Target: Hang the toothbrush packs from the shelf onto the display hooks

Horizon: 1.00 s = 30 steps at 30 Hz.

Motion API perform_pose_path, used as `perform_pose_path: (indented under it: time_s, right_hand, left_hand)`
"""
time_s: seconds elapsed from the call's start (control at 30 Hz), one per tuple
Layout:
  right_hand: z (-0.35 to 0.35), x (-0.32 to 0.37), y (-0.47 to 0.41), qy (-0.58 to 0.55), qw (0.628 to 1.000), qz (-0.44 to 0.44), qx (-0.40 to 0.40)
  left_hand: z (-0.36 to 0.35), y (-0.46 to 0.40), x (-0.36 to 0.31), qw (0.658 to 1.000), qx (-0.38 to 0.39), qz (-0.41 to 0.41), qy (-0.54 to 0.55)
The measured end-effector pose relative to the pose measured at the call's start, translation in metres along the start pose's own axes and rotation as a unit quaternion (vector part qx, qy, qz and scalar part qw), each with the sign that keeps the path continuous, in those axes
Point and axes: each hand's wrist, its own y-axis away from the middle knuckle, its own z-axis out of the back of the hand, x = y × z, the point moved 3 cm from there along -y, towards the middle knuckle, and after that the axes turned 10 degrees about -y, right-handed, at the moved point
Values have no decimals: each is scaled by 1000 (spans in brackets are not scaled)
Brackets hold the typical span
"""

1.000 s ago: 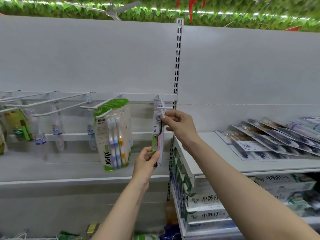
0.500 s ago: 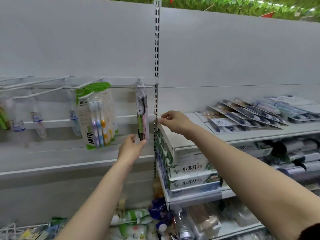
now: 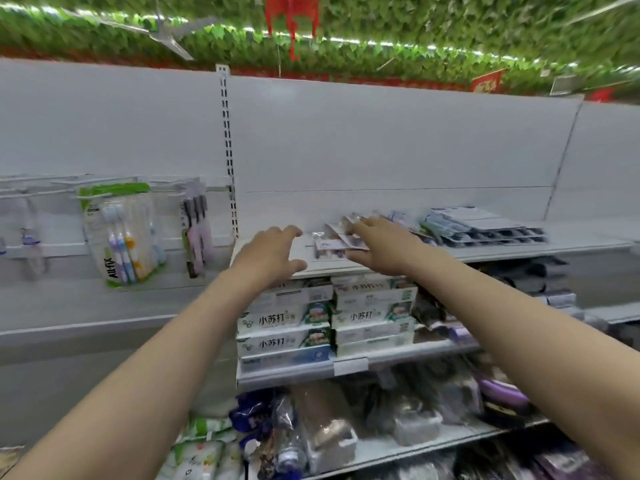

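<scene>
Left hand: our left hand is over the front left part of the white shelf, the fingers spread and loosely bent, and it holds nothing.
Right hand: our right hand reaches over the nearest toothbrush pack; the fingers are extended above it. The picture is blurred, so we cannot tell if they already touch or grip it.
Toothbrush packs on shelf: more toothbrush packs lie flat in an overlapping row on the same shelf, from beside our right hand to the right.
Display hooks: the white display hooks stick out from a rail on the back panel, left of the slotted upright.
Hung packs: a dark and pink toothbrush pack hangs on the hook nearest to the upright; a thick bundle of green Allfix packs hangs on the hook to its left.
Below the shelf: stacked toothpaste boxes with Chinese print stand on the next shelf, directly under our hands.
Lower shelves: there are mixed goods, too blurred for us to name.
</scene>
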Motion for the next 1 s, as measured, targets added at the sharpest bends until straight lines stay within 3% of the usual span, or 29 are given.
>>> perform_pose_path:
  time_s: [0.23,0.5,0.83,1.0]
  right_hand:
    - [32,-92,110,-22,999,-43,-17]
    - [45,-183,163,-67,992,-100,-49]
    - [51,-334,140,-39,989,-132,-51]
    - [57,-421,85,-39,989,-139,-31]
  left_hand:
    - [-2,18,-143,996,28,-79,-2]
    - [-16,-13,-246,989,29,-140,-30]
    - [-64,-130,-342,985,-5,-175,-12]
    - [-90,-212,-380,992,-16,-125,14]
